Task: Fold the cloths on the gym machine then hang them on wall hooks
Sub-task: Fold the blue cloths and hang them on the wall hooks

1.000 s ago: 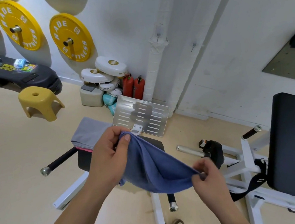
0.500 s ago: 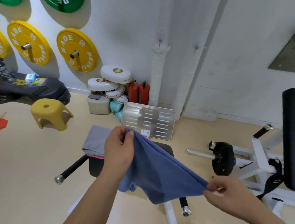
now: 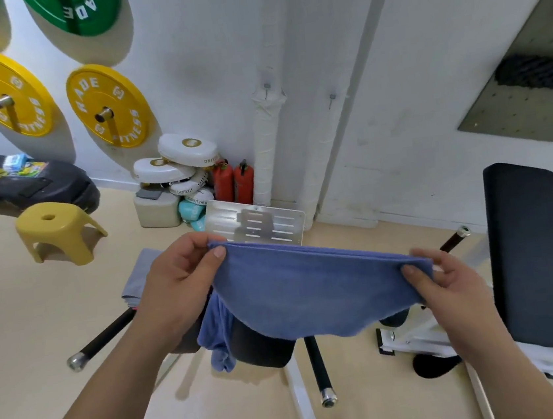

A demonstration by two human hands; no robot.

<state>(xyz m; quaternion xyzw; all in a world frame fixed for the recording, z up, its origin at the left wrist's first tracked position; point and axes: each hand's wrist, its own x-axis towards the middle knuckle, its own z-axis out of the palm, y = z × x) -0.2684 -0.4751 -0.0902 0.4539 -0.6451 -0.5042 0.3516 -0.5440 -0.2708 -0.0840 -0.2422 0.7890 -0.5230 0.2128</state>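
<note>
Between the person's two hands, above the gym machine (image 3: 420, 334), a blue terry cloth (image 3: 312, 291) hangs doubled over, its top edge drawn almost straight from corner to corner. The left hand (image 3: 180, 282) pinches the left corner between thumb and curled fingers. The right hand (image 3: 449, 289) pinches the right corner the same way, thumb on the near face. A loose tail of the cloth droops lower under the left hand, so the layers are not even there.

The step in hand seems to be the fold itself, and it looks about half made. To do it well, the person would want the edges of the two layers matched along the top before the next fold. The drooping tail should be drawn up level, and the pull should be even so the middle does not sag. Bringing the hands together, corner to corner, would give the next halving, while letting one pinch slip would undo the line-up.

Behind the left hand a folded grey cloth (image 3: 138, 276) appears to rest on the machine's black padded seat (image 3: 260, 349), near the slotted silver metal footplate (image 3: 256, 227). Two small pegs (image 3: 267, 86) stick out of the white wall (image 3: 396, 126) beyond. They are probably the hooks, so the fold should end narrow enough to drape over one. A yellow plastic stool (image 3: 60, 230) stands on the floor (image 3: 40, 322), well off to the left.
</note>
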